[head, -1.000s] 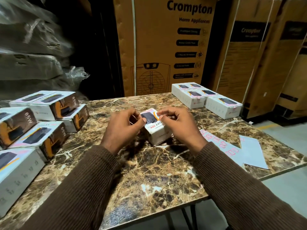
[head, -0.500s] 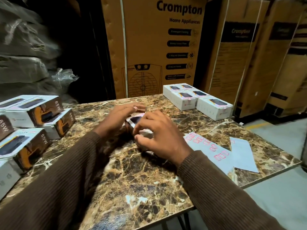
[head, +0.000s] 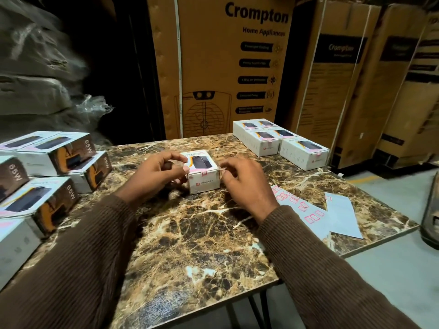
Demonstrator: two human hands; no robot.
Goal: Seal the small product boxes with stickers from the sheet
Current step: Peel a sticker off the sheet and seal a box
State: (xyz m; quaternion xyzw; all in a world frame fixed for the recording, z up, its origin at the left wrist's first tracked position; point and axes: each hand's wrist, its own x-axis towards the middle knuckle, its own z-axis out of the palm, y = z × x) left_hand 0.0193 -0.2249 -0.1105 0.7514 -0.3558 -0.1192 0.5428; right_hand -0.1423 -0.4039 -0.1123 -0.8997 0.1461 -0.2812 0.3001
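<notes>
Both hands have drawn apart, uncovering a small box (head: pixel 201 170) mid-worktop (head: pixel 202 236), pink sticker (head: pixel 204 172) on its flap. Left hand (head: pixel 159 175) pinches its corner; right hand (head: pixel 242 179) curls beside, grasp unclear. 5 sealed boxes (head: pixel 280 143) wait behind; unsealed stock (head: pixel 54 162) remains left, sticker sheet (head: pixel 308 210) right.
</notes>
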